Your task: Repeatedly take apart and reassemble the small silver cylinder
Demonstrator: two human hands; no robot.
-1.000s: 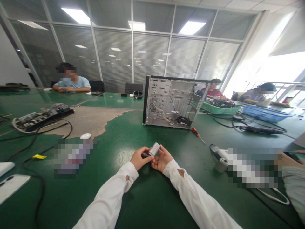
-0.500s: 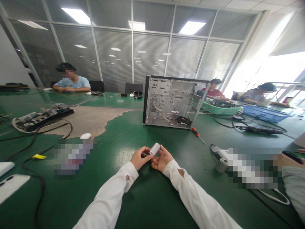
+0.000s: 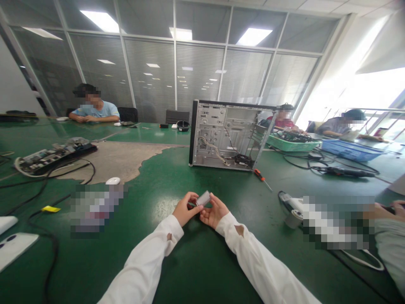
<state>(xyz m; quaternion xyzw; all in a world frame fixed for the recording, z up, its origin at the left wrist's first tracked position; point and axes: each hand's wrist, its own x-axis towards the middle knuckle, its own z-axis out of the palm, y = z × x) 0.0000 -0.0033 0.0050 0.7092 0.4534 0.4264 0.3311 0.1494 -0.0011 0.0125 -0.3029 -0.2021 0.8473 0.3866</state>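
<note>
A small silver metal cylinder (image 3: pixel 203 198) is held slantwise above the green table, in front of the computer case. My left hand (image 3: pixel 185 208) pinches its lower left end between thumb and fingers. At the upper right end, the thumb and fingertips of my right hand (image 3: pixel 216 211) press against it, with the other fingers curled below. Fingers cover part of the cylinder, so its ends are only partly seen. The open-sided computer case (image 3: pixel 218 135) lies beyond my hands, with loose cables inside. Beside its lower right corner rests an orange-handled screwdriver (image 3: pixel 259 175).
On the left are a power strip (image 3: pixel 57 156), black cables and a white phone (image 3: pixel 19 249). A green basket (image 3: pixel 294 145) and a blue basket (image 3: pixel 352 151) stand at the right. Another person's sleeved arm (image 3: pixel 390 245) reaches in at the right edge.
The cylinder has turned slightly between my fingers and shifted a little left. Both my hands keep their grip on it. At the right edge, the other person's hand has moved slightly.
</note>
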